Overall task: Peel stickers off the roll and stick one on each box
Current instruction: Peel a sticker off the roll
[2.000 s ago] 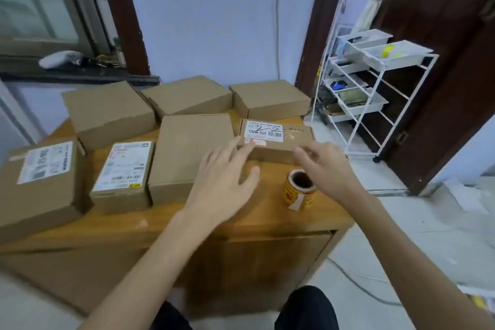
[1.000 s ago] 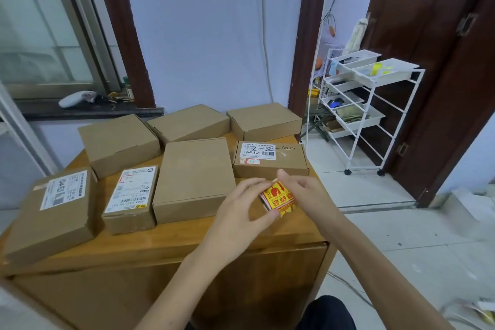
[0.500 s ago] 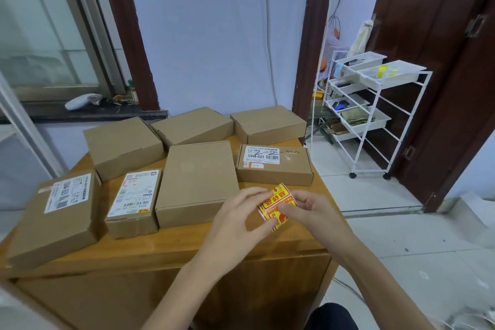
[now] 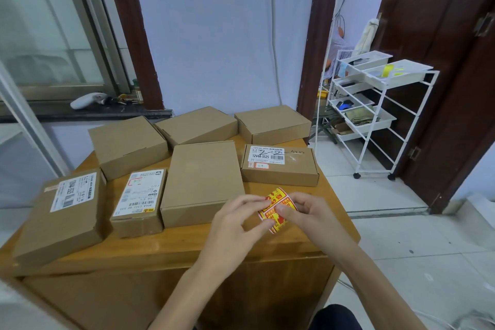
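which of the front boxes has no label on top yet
The plain box, directly left of the hands holding the sticker roll; the other three front boxes all carry white printed labels.

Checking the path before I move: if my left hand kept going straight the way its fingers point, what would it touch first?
The left hand already pinches the sticker roll, so that comes first; just beyond is the right hand.

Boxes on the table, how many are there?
7. Three along the back: left, middle, right. Four in front: far left, second, third, right.
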A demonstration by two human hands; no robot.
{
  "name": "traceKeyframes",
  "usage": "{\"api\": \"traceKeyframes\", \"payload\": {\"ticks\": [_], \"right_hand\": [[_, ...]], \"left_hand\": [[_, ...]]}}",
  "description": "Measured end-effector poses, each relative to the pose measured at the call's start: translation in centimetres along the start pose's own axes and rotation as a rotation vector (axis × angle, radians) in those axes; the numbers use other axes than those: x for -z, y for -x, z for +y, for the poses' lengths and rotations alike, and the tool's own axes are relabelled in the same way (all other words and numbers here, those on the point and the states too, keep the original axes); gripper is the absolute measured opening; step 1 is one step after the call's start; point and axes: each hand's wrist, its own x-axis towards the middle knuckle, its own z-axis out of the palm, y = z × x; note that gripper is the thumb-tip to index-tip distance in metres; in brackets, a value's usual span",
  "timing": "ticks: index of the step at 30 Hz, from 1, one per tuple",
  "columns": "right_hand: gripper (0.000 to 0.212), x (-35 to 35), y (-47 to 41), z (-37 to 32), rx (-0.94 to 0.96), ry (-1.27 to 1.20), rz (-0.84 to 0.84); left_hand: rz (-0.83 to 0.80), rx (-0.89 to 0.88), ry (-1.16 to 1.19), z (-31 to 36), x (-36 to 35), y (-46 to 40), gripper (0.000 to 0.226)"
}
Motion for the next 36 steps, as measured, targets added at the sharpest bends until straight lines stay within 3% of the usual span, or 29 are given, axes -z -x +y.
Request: {"api": "traceKeyframes", "payload": {"ticks": [29,36], "right_hand": [[0.016,-1.0,-0.3,-0.1,0.011,0.017,0.004],[0.015,-1.1,-0.2,-0.6,0.013,0.054,-0.007]], "left_hand": [[0.066,0.067,0.217,-0.9,0.8,-0.1,0.019],[0.082,0.094,0.257,-0.5,1.0,-0.4,0.028]]}}
